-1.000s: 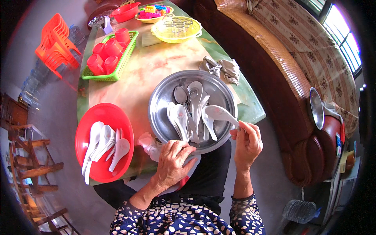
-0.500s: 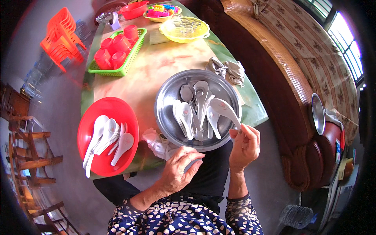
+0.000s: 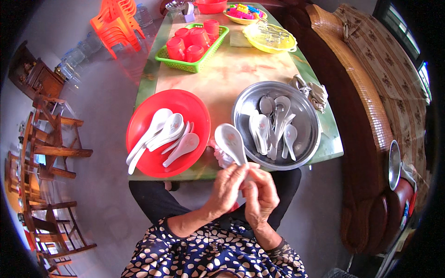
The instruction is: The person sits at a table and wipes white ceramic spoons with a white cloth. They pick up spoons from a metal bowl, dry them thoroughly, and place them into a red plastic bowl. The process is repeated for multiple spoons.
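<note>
I have the white spoon [image 3: 229, 140] in my feed above the near edge of the desk [image 3: 220, 76], between the two basins, bowl up and tilted away from the body. The left hand [image 3: 242, 172] and the right hand [image 3: 251, 174] meet at its handle, fingers drawn in around it with hardly any opening. Their overlap hides the handle's end, so I can't tell which bears more weight. I judge the handle is held so that the bowl stays untouched and in plain sight.

To the left, the red basin [image 3: 143, 113] holds loose white spoons [image 3: 172, 124], handles mostly toward the person, probably for easy picking up. To the right, the steel basin [image 3: 311, 132] holds more spoons [image 3: 263, 129], some white and some metal. Both sit at the near edge, I'd say for short reaches. A pale pink cloth [image 3: 221, 157] lies in the gap between them, partly behind the raised spoon.

Farther up, the green basket [image 3: 197, 67] keeps red cups [image 3: 199, 36] together, out of the hands' way.
</note>
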The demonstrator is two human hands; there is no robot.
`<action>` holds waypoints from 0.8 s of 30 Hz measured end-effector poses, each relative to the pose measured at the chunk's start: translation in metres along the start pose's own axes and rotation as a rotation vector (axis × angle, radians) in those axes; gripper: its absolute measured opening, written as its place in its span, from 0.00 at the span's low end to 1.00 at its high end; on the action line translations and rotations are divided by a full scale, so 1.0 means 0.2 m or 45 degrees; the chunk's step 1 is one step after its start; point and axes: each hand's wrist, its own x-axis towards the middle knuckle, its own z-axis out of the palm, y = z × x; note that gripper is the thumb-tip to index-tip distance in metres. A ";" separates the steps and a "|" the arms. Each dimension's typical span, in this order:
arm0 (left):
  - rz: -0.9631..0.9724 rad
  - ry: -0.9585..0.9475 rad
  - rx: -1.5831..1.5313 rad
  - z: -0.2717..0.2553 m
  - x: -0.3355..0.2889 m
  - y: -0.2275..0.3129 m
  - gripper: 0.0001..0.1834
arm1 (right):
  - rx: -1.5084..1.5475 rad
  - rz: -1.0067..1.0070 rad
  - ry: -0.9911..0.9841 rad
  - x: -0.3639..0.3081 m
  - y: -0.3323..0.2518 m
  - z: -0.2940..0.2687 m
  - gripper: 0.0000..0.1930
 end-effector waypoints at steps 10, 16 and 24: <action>-0.043 0.374 0.146 -0.40 -0.20 0.17 0.19 | -1.365 -0.535 -0.457 0.14 0.24 0.20 0.26; -0.091 0.351 0.147 -0.43 -0.23 0.12 0.21 | -0.994 -0.478 -0.321 0.13 0.25 0.18 0.22; -0.217 0.365 0.107 -0.33 -0.21 0.07 0.17 | -0.605 -0.555 -0.440 0.24 -0.03 0.19 0.25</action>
